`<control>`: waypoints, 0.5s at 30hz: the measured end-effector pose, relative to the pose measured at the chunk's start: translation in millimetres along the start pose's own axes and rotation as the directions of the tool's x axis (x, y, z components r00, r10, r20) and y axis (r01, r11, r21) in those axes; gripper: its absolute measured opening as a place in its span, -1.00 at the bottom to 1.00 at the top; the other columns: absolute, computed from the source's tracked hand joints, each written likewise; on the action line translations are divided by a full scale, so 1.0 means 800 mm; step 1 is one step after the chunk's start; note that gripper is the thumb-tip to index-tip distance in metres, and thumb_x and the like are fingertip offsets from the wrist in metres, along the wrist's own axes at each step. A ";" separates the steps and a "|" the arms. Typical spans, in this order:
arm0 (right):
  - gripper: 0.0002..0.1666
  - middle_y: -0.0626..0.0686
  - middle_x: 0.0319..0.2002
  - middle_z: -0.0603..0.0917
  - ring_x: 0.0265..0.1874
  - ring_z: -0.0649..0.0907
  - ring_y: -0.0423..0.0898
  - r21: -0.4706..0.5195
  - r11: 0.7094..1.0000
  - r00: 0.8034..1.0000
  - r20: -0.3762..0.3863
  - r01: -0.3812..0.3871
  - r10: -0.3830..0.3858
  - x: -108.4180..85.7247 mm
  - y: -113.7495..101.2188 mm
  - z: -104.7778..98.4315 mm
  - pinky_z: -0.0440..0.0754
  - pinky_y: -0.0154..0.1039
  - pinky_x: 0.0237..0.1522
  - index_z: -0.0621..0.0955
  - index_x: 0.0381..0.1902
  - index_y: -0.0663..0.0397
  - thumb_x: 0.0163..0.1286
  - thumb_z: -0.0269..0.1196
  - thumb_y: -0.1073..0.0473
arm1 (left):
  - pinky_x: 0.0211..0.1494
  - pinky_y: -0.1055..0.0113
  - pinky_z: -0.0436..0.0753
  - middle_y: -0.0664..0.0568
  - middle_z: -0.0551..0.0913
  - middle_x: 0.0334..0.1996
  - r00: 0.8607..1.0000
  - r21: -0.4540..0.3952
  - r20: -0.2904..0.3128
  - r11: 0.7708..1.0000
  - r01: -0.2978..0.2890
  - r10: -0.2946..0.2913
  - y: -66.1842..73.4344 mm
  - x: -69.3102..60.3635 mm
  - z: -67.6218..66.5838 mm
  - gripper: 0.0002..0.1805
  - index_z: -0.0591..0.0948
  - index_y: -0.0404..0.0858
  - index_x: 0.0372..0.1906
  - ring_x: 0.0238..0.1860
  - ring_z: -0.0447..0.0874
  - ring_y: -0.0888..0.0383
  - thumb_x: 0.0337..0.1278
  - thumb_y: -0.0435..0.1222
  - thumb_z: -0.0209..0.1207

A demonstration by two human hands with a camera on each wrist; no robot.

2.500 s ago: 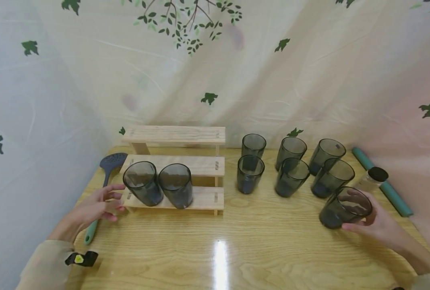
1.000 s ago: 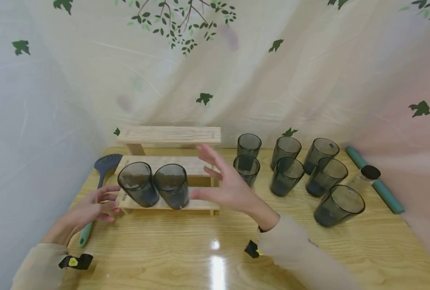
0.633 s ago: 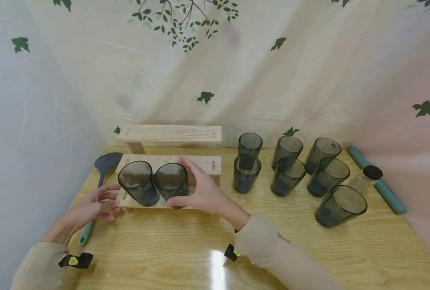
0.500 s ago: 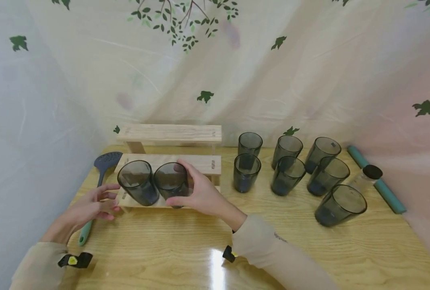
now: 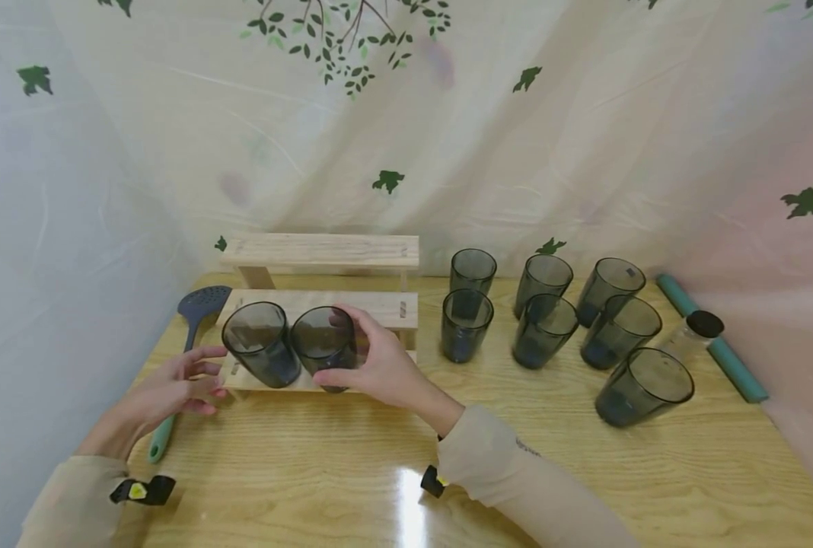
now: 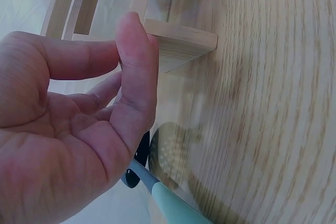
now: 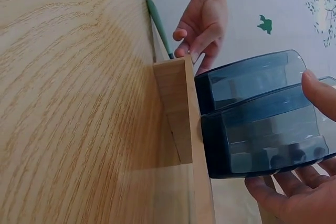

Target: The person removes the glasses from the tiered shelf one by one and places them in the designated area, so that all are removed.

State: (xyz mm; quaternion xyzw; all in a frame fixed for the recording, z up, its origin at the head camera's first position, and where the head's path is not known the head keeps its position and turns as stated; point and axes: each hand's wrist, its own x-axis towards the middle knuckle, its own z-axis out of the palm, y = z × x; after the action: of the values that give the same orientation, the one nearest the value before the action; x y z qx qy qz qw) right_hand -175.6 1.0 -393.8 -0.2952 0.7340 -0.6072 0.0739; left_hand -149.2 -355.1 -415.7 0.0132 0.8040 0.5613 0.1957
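Observation:
Two smoky-grey drinking glasses stand side by side on the lowest step of a three-tier wooden rack. My right hand grips the right glass, thumb in front and fingers behind, as the right wrist view also shows. Touching it on the left is the other glass. At the rack's left end my left hand has its fingers curled, and the fingertips hold the end of the lowest board. The left fingers lie partly one behind another.
Several more grey glasses stand in rows to the right, one nearer glass among them. A black-capped jar and a green roll lie beyond. A slotted turner lies left of the rack.
My right hand let go of the nearest glass on the right, crossed leftward and took hold of the right glass on the rack. My left hand stays at the rack's end.

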 end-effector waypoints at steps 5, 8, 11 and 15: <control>0.09 -0.22 0.33 0.46 0.18 0.57 -0.20 0.032 0.999 1.000 -0.005 -0.016 0.017 -0.009 -0.005 -0.011 0.62 -0.12 0.12 0.30 0.54 -0.19 0.12 0.60 0.05 | -0.15 0.10 0.76 -0.44 0.31 0.19 1.000 0.006 -0.003 1.000 0.002 -0.002 -0.001 0.000 0.000 -0.24 -0.01 -0.50 0.53 -0.09 0.68 0.05 0.45 -0.40 0.12; 0.06 -0.17 0.32 0.46 0.16 0.60 -0.14 0.068 0.997 0.999 -0.005 -0.031 0.031 -0.018 -0.010 -0.027 0.63 -0.05 0.13 0.31 0.51 -0.31 0.12 0.60 0.07 | -0.16 0.10 0.76 -0.44 0.31 0.19 1.000 0.006 -0.004 1.000 -0.001 0.001 -0.002 0.001 0.000 -0.25 -0.01 -0.50 0.52 -0.09 0.68 0.05 0.45 -0.40 0.12; 0.04 -0.13 0.31 0.47 0.18 0.58 -0.11 0.052 0.998 0.999 -0.025 -0.035 0.036 -0.032 -0.017 -0.050 0.58 0.05 0.19 0.33 0.48 -0.35 0.11 0.61 0.08 | -0.15 0.09 0.76 -0.43 0.32 0.19 1.000 0.004 -0.001 1.000 -0.002 0.002 -0.002 0.002 -0.001 -0.25 0.00 -0.50 0.52 -0.09 0.68 0.05 0.45 -0.39 0.12; 0.07 -0.10 0.31 0.50 0.24 0.55 -0.07 -0.007 0.999 0.996 -0.079 -0.043 0.042 -0.054 -0.022 -0.083 0.54 0.11 0.22 0.34 0.49 -0.30 0.08 0.62 0.12 | -0.15 0.09 0.76 -0.44 0.30 0.20 1.000 0.005 0.005 1.000 0.002 -0.002 -0.003 0.002 -0.002 -0.24 -0.02 -0.50 0.52 -0.08 0.68 0.05 0.45 -0.38 0.13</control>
State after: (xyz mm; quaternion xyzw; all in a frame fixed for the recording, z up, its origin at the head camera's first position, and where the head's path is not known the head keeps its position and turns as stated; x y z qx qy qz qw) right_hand -165.0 78.4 -371.2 -0.2558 0.7452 -0.6133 0.0565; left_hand -150.6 -357.0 -417.7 0.0143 0.8049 0.5592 0.1984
